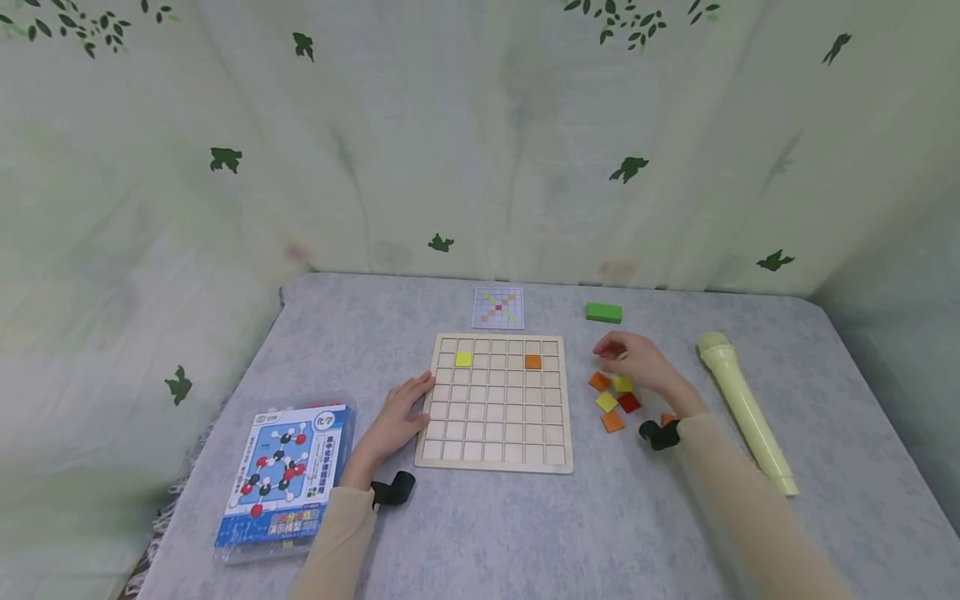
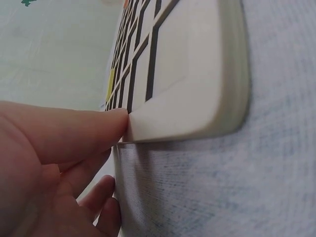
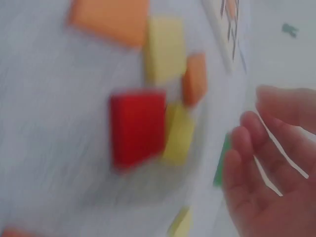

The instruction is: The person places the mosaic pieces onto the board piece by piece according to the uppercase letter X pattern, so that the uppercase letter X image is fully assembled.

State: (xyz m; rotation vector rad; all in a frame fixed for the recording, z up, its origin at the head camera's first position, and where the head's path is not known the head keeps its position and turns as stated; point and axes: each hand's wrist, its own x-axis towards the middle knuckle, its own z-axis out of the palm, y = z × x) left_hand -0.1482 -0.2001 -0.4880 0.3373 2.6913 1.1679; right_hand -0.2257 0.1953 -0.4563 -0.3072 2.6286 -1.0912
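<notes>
A square wooden grid board lies flat, with a yellow tile and an orange tile in its second row from the top. My left hand rests at the board's left edge; in the left wrist view its thumb touches the rim. My right hand hovers just beyond a loose group of tiles, fingers loosely bent, and no tile shows between them. In that group are a red tile, yellow tiles and orange tiles. Another orange tile lies partly hidden by the wrist.
A small pattern card with coloured squares lies behind the board. To its right is a green block. A pale yellow microphone-shaped tube lies at the right, and a blue boxed molecular model set at the left.
</notes>
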